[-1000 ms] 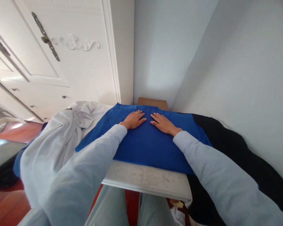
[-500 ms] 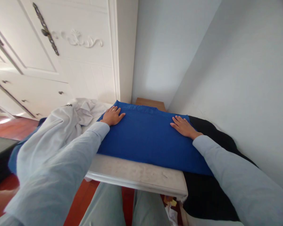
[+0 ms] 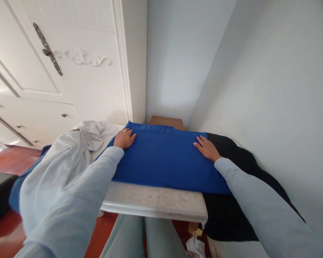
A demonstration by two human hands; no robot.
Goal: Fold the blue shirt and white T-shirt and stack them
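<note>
A blue piece of fabric, which looks like a folded garment, lies spread across a white table. A raised, layered strip runs along its far edge. On its far left part rests my left hand, with the thumb apart and the fingers slightly bent; a ring shows on one finger. My right hand lies flat near the far right corner of the fabric, fingers stretched out. Black fabric sits right of the blue piece and hangs over the front. To the left is a rumpled whitish garment.
A white cabinet with dark metal handles stands at the far left. Pale walls meet behind the table. A brown wooden surface shows in the corner. White crumpled material lies below the table's right end.
My left hand has shifted slightly toward the fabric's left edge, with its fingers more bent. The fabric's right edge now looks straighter at the front. The view has tilted a little.
</note>
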